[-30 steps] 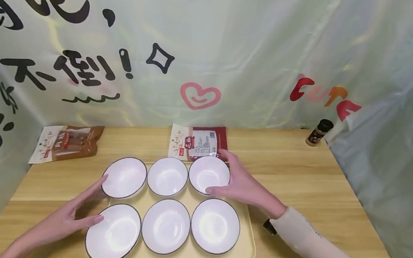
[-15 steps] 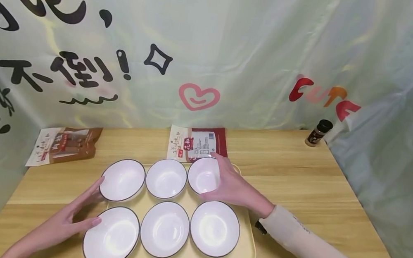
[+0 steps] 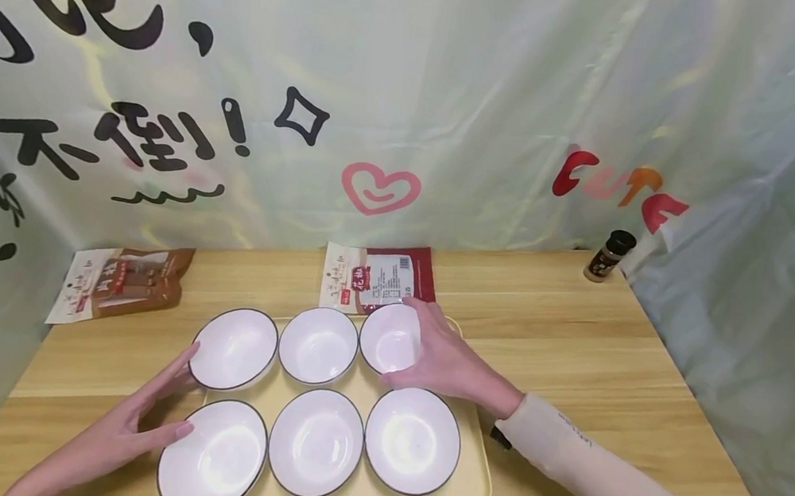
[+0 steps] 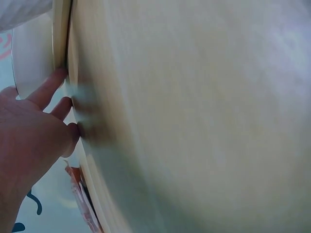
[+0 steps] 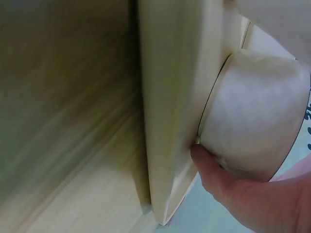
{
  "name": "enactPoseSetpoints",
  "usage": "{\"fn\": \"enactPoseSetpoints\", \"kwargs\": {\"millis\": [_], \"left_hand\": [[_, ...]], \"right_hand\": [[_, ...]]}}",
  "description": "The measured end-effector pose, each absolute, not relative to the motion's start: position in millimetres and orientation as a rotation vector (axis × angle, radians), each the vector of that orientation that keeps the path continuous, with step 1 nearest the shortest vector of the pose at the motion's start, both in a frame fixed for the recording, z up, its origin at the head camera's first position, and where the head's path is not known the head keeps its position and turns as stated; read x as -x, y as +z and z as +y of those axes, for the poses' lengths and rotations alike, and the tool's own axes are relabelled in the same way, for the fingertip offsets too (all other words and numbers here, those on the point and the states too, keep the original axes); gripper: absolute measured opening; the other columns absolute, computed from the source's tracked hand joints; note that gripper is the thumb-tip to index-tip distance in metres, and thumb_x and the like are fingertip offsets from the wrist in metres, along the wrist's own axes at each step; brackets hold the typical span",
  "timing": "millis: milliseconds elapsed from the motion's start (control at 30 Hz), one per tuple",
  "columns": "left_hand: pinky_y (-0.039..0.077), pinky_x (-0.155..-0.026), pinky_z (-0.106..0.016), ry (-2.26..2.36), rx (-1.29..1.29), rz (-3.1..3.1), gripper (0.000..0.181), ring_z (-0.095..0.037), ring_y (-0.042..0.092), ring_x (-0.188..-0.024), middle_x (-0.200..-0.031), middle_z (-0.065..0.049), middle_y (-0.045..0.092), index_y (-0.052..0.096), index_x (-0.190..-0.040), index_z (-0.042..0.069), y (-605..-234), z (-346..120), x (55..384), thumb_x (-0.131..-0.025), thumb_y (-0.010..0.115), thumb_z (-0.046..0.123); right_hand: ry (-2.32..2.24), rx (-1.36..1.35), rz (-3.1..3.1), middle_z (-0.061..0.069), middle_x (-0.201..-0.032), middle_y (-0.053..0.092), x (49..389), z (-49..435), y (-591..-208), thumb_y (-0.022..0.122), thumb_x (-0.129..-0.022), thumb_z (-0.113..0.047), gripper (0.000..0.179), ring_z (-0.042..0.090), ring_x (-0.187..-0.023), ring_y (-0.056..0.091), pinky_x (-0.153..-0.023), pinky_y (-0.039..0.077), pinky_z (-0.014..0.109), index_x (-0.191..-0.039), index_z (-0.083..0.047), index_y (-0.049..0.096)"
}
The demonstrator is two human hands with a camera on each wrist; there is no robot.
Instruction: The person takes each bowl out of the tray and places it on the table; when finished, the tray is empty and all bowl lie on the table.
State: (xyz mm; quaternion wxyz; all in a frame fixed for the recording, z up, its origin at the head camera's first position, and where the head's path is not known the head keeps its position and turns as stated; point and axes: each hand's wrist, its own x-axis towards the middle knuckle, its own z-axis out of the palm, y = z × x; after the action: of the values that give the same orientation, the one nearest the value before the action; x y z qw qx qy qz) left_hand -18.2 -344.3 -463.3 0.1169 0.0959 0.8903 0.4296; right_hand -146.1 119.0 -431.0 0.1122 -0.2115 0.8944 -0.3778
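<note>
Gently does it with the far-right white bowl: our right hand has hold of it, thumb at the near side, fingers bent round the far side, parted only as wide as the bowl. Left of that grip, its rim seems to meet the far-middle bowl, so we would do best to press evenly and avoid knocking rims. Just nearer us than the grip sits the near-right bowl; our thumb needs to stay clear of it. Well to the grip's left, our left hand is spread, grasping nothing, fingertips at the far-left bowl, thumb over the rim of the near-left bowl. Beneath lies the yellow tray; beyond the grip, a Sichuan peppercorn packet.
</note>
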Motion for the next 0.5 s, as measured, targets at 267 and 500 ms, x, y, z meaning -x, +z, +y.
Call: {"fn": "enactPoseSetpoints", "kwargs": {"millis": [267, 500], "left_hand": [[0.036, -0.102, -0.085, 1.282, -0.277, 2.594, 0.101, 0.014, 0.038, -0.137, -0.169, -0.028, 0.038, 0.004, -0.177, 0.036, -464, -344, 17, -0.106, 0.073, 0.017], [0.037, -0.101, -0.085, 1.278, -0.28, 2.602, 0.101, 0.016, 0.037, -0.136, -0.168, -0.027, 0.04, 0.005, -0.177, 0.035, -465, -344, 17, -0.106, 0.073, 0.016]], "right_hand": [[-1.122, 0.672, 2.662, 0.012, -0.153, 0.048, 146, 121, -433, 0.1, -0.068, -0.051, 0.123, 0.03, -0.127, 0.056, -0.105, 0.052, 0.058, -0.165, -0.009, 0.036], [-1.2, 0.626, 2.665, 0.008, -0.149, 0.049, 145, 126, -421, 0.101, -0.067, -0.044, 0.123, 0.027, -0.122, 0.058, -0.098, 0.055, 0.056, -0.166, -0.015, 0.035]]}}
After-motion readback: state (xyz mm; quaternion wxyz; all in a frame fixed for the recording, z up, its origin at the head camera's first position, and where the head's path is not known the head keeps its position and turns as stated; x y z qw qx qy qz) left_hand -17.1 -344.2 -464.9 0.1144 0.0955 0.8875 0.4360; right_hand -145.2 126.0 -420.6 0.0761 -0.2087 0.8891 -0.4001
